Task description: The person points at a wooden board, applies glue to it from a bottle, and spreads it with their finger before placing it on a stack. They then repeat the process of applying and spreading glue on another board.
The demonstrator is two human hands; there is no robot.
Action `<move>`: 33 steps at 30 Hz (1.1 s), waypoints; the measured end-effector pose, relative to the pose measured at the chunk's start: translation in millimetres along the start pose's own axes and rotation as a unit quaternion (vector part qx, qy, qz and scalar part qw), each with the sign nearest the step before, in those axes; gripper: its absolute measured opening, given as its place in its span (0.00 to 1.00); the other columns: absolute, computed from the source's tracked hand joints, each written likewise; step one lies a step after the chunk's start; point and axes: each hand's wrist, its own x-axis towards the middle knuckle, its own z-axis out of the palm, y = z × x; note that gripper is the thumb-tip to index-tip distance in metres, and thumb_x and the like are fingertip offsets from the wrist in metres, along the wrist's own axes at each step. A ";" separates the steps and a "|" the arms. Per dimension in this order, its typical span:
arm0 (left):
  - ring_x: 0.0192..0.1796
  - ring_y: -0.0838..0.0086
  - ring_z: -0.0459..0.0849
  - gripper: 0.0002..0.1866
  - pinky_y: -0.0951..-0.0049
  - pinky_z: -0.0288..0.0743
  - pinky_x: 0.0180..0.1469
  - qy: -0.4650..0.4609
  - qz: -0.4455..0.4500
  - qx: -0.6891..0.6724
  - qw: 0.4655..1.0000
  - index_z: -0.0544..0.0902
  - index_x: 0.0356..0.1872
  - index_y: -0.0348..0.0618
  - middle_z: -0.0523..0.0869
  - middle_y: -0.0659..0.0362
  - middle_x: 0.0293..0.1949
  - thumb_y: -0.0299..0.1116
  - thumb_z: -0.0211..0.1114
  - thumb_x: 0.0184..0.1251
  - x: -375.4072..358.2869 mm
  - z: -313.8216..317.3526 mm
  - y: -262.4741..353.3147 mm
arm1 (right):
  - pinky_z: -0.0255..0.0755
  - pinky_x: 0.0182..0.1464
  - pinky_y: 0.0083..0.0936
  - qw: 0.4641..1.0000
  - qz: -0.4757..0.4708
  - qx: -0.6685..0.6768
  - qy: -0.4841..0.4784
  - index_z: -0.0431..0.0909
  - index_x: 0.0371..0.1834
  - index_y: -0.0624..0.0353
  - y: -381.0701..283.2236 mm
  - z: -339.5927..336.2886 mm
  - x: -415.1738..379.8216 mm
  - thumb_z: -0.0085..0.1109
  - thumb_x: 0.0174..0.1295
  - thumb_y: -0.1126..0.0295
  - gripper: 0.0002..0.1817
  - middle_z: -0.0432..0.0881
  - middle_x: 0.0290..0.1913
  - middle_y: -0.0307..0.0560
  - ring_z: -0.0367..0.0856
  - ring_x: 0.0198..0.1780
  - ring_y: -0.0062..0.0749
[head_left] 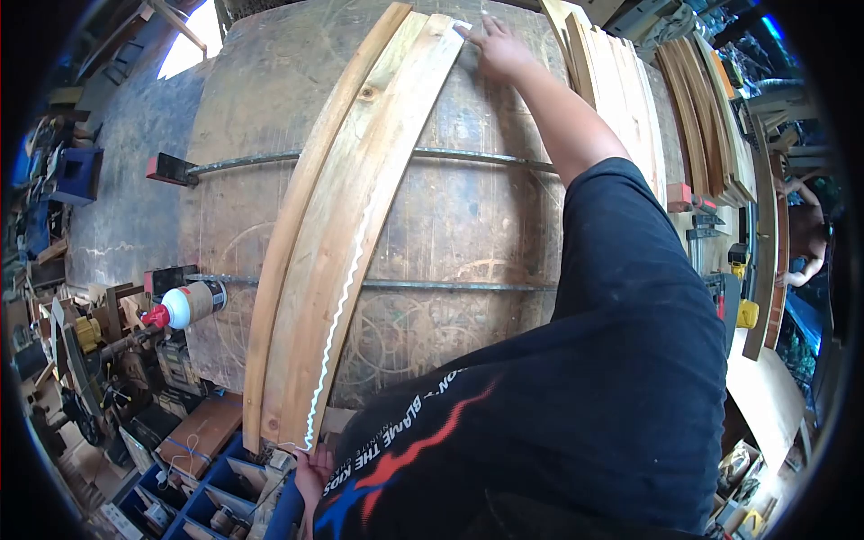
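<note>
A long wooden board (337,216) with a wavy line of white glue (337,333) along its near edge lies beside a narrower wooden strip (290,243). At the board's far end, my right hand (504,52) has its fingers spread, and one fingertip touches the corner, where a white patch shows. My left hand (314,472) is at the near end, its fingers closed at the board's corner; part of this hand is hidden by my shirt. The boards lie across two metal bar clamps (486,157) on a stained worktable (450,229).
A glue bottle (187,306) with a red cap lies on the left. Several light boards (621,90) and darker boards (697,117) lie at the right. Blue divided bins (202,504) stand below the near edge. Another person (804,229) is at the far right.
</note>
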 end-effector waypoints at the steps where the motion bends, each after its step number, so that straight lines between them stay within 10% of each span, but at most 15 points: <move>1: 0.54 0.67 0.89 0.25 0.61 0.85 0.55 -0.040 -0.019 -0.004 0.999 0.78 0.63 0.43 0.89 0.57 0.51 0.54 0.57 0.82 12.7 -16.0 -2.3 | 0.58 0.82 0.42 1.000 -0.022 0.004 0.018 0.58 0.83 0.16 -1.7 1.6 -2.8 0.59 0.59 0.77 0.50 0.52 0.87 0.52 0.55 0.85 0.48; 3: 0.52 0.66 0.89 0.24 0.61 0.85 0.53 -0.120 -0.055 -0.013 0.991 0.78 0.62 0.43 0.88 0.58 0.49 0.54 0.57 0.83 40.7 -45.7 -4.5 | 0.60 0.82 0.40 0.994 -0.089 0.001 0.058 0.62 0.82 0.16 -5.5 3.4 -8.6 0.59 0.57 0.77 0.49 0.55 0.86 0.51 0.58 0.84 0.47; 10: 0.48 0.64 0.90 0.21 0.58 0.86 0.52 0.031 -0.017 0.071 0.997 0.78 0.59 0.44 0.86 0.60 0.43 0.52 0.56 0.84 42.0 -38.8 -0.9 | 0.62 0.80 0.39 0.982 -0.158 0.025 0.104 0.75 0.74 0.21 -7.7 4.2 -20.4 0.60 0.60 0.71 0.37 0.60 0.85 0.45 0.59 0.83 0.45; 23: 0.44 0.67 0.88 0.20 0.59 0.86 0.48 0.040 0.004 0.073 0.997 0.77 0.61 0.46 0.87 0.59 0.46 0.50 0.54 0.85 31.2 -22.4 0.8 | 0.46 0.86 0.41 0.992 0.098 -0.039 0.068 0.62 0.83 0.30 -2.1 -5.1 -28.9 0.48 0.70 0.72 0.37 0.50 0.88 0.51 0.50 0.87 0.43; 28: 0.44 0.68 0.88 0.19 0.61 0.86 0.47 0.043 0.002 0.067 0.997 0.77 0.61 0.47 0.86 0.59 0.46 0.50 0.54 0.85 23.4 -11.4 6.0 | 0.47 0.86 0.40 0.996 0.015 -0.086 -0.025 0.64 0.83 0.31 -11.7 -31.1 -43.6 0.45 0.72 0.71 0.35 0.50 0.88 0.48 0.49 0.87 0.41; 33: 0.43 0.71 0.87 0.19 0.63 0.86 0.46 0.057 -0.009 0.084 0.995 0.77 0.60 0.47 0.86 0.60 0.44 0.51 0.53 0.85 21.8 -9.0 4.7 | 0.53 0.85 0.37 0.994 -0.023 0.028 0.106 0.71 0.78 0.34 -11.2 -18.2 -43.3 0.49 0.66 0.74 0.35 0.56 0.86 0.45 0.54 0.86 0.40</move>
